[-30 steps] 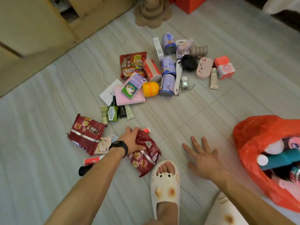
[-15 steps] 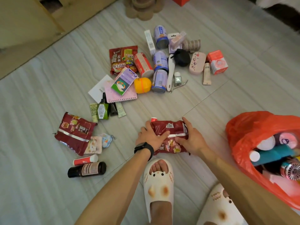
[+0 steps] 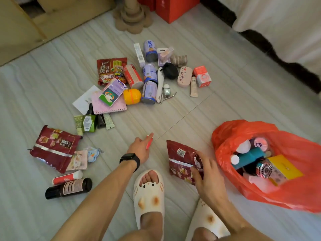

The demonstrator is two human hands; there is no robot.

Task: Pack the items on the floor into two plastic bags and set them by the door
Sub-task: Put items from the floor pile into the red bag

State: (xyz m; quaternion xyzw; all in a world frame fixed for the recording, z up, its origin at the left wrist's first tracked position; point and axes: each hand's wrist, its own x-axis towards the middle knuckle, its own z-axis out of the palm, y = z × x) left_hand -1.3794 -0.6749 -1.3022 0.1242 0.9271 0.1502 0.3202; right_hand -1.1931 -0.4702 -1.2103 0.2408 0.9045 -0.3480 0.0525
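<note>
The left hand, grip pinched on a red stick, is low over the floor. Just right of it, the right hand grips a snack packet, whose long axis points away from the person. The red bag, mouth open, lies just right, nearest that hand.

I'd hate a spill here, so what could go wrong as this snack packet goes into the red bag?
The red bag lies slumped with its mouth open and already crowded, so pushing the snack packet in may nudge bottles out. The right hand grips the packet at one edge only; it could slip. The left hand pinches a small red stick, so it can't steady the bag.
</note>
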